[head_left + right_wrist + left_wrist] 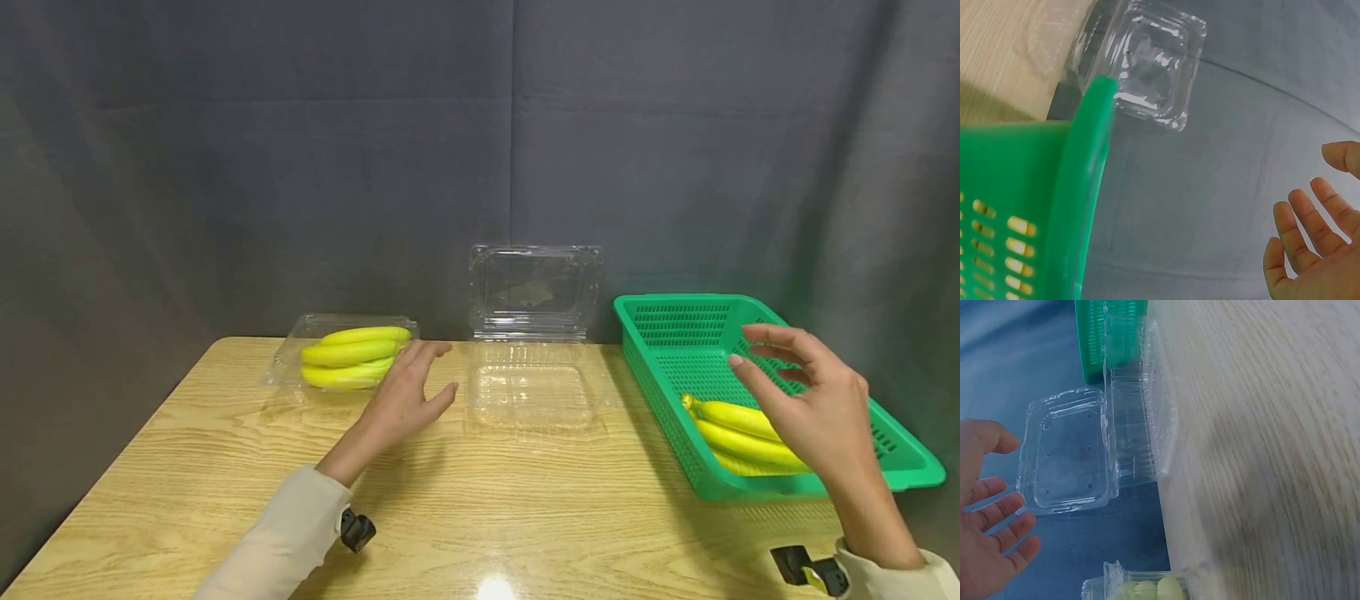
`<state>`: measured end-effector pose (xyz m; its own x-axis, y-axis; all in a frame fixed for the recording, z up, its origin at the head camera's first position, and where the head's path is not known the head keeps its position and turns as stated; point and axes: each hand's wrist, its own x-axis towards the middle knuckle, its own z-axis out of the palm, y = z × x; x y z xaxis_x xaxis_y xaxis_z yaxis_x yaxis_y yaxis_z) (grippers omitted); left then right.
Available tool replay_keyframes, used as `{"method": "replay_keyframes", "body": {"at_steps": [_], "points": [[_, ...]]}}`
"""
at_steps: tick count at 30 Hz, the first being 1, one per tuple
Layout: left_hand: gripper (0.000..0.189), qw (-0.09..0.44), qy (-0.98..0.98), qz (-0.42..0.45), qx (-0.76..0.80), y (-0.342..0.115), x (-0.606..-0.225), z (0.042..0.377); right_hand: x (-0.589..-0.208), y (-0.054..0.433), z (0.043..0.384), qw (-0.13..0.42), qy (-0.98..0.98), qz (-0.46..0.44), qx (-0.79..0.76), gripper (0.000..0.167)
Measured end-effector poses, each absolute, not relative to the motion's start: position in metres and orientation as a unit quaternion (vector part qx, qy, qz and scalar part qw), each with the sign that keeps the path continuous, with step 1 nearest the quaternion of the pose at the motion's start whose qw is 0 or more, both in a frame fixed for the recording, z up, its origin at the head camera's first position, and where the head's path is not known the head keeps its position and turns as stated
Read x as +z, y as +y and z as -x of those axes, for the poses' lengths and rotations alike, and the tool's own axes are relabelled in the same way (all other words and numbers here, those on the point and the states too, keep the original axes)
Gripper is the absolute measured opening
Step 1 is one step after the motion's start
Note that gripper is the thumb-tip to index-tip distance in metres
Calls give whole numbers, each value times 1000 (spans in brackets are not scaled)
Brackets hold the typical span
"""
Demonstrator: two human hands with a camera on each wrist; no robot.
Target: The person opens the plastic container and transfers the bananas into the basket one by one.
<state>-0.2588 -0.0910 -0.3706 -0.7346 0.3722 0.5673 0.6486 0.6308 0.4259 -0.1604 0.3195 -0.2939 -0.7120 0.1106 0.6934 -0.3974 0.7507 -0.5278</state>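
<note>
In the head view my left hand hovers over the table with fingers spread, overlapping the right end of a clear plastic box of bananas. My right hand, relaxed and holding nothing, is above the green basket. A bunch of bananas lies in the basket's near part, partly hidden behind that hand. Between the hands stands an unfolded clear plastic clamshell, its lid upright at the back. The left wrist view shows the left fingers loosely parted; the right wrist view shows the right fingers slightly bent.
The wooden table reaches back to a dark grey curtain, close behind the boxes. The basket's tall perforated side rises near the table's right side. A small black camera is strapped at the left wrist.
</note>
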Motion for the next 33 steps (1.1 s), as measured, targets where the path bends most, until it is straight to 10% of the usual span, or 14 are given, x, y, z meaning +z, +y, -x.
{"method": "replay_keyframes", "body": {"at_steps": [33], "points": [[47,261,-875,290,-286,-123,-354,237,-278,265,158,391,-828,-188,355,41]]}}
